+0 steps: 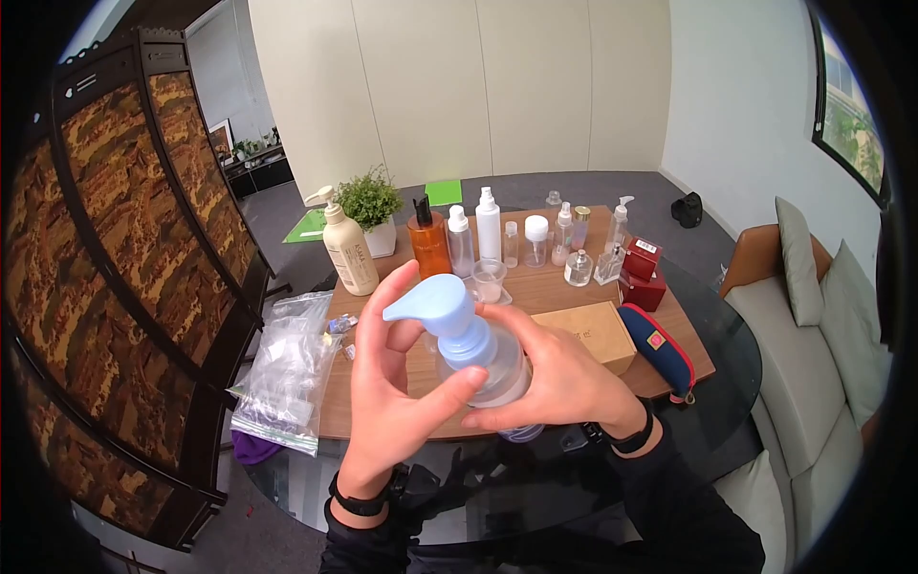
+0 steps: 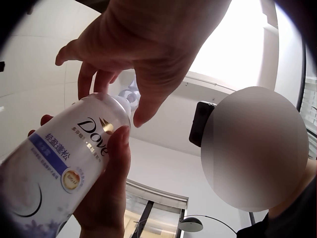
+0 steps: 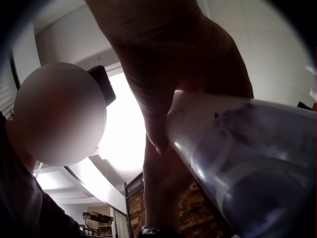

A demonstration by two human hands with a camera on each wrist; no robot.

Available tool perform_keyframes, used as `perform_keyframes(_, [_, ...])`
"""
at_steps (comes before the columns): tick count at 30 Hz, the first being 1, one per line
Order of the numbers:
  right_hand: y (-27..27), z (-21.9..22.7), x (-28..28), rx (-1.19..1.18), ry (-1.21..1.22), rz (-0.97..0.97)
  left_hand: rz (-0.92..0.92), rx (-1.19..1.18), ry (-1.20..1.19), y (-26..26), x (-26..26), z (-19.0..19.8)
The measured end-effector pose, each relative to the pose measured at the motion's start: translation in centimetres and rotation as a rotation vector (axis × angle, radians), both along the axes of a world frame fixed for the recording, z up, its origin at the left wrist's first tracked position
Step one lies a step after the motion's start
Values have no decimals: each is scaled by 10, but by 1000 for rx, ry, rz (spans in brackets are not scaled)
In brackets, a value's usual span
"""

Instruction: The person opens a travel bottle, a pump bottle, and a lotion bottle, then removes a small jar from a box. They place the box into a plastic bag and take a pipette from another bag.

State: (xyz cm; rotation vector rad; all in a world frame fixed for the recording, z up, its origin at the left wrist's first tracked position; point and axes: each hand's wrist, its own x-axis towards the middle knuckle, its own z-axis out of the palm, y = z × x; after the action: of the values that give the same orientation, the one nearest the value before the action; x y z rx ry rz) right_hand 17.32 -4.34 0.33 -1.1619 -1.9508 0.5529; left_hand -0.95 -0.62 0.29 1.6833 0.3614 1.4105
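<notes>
A Dove pump bottle [image 2: 64, 163] with a pale blue pump head [image 1: 440, 304] is held up in front of the body, over the near edge of the table. My right hand [image 1: 564, 373] grips the bottle around its body, thumb across the front near the shoulder. Around the pump and neck, my left hand [image 1: 397, 397] is spread, index finger reaching up past the spout and thumb close by the bottle's shoulder. The left wrist view shows the purple-and-white label; in the right wrist view the lower bottle [image 3: 247, 163] is dim and blurred.
Behind stand a beige pump bottle [image 1: 350, 253], a potted plant [image 1: 368, 201], an amber bottle [image 1: 428, 244] and several clear bottles. A cardboard box [image 1: 583, 330] and navy pouch [image 1: 658, 352] lie right, plastic bags [image 1: 287, 368] left. A folding screen [image 1: 110, 239] and sofa [image 1: 803, 383] flank the table.
</notes>
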Motion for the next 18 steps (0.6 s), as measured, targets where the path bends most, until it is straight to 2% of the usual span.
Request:
perform_keyframes(3, [1,0,0,-5,-6,10,44,29,22,1,2,-2])
perform_keyframes(7, [-4,5,0,-40,-18,23,-31,-58,4,-1,-2,0])
perform_keyframes(10, [-4,2,3,-65,93,187,-174,-116,5,1,-9,-1])
perform_keyframes(12, [-3,1,6,-239,189,362,-293,-128,20,1,-12,2])
perform_keyframes(15, [2,-4,11,-378,229,598,-225,-206,-4,-13,-5,5])
perform_keyframes(16, [3,-5,12,-404,225,672,-232,-241,56,-16,-8,6])
perform_keyframes(18, [3,-6,13,-363,221,671,-408,-198,59,-8,-14,4])
